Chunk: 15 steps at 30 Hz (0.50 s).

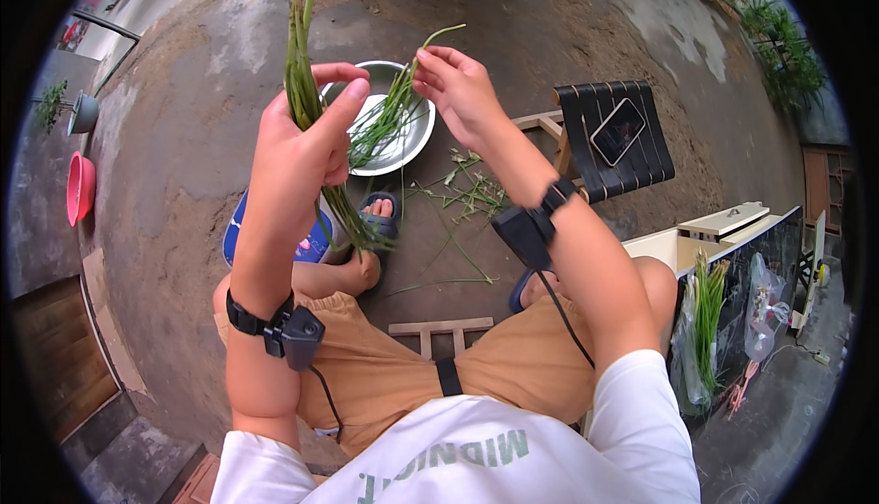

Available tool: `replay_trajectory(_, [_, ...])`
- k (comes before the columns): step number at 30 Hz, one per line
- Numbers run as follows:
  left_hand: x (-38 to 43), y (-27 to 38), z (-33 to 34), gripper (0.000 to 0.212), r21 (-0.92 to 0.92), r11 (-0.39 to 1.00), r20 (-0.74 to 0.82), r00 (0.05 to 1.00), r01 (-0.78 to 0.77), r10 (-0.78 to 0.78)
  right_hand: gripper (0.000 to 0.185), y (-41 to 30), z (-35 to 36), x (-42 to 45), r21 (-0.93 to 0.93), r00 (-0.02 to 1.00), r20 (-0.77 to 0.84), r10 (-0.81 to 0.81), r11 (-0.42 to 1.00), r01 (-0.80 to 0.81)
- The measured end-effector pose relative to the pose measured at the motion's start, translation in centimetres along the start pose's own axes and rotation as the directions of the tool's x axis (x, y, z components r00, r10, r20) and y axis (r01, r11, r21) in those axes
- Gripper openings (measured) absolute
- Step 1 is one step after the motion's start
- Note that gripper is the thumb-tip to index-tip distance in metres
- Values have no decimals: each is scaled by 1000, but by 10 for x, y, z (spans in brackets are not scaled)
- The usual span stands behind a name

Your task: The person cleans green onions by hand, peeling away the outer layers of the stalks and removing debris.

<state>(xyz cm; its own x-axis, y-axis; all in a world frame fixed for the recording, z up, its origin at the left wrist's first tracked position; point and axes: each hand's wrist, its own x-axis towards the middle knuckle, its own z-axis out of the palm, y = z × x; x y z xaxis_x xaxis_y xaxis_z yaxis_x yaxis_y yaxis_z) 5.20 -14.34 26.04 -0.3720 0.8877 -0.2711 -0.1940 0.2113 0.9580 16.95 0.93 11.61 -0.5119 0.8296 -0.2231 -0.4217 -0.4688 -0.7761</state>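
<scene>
My left hand is closed around a bunch of thin green stalks, likely chives or thin scallions; their upper ends stick up above the fist and their leafy ends hang below it. Its thumb and index finger are extended. To the right, my right hand pinches a single green stalk between thumb and fingers. Between and beyond the hands, a round metal basin stands on the ground with more green leaves in it. Loose trimmings and stalks lie on the ground right of the basin.
A folding stool with black straps holds a phone at the right. Another green bunch and plastic bags lie on a dark surface at lower right. A blue patterned object is partly behind my left forearm. A pink basin is far left.
</scene>
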Motion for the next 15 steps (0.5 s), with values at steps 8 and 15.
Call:
replay_trajectory(8, [3,1,17,23,113,993,112,992,43,-55,28,101,-73,108,-515,958,-286,-2,844,-152])
replay_trajectory(15, [10,-30,17,20,67,989,51,989,132,-136,28,70,-43,35,-738,994,-57,93,666,-105])
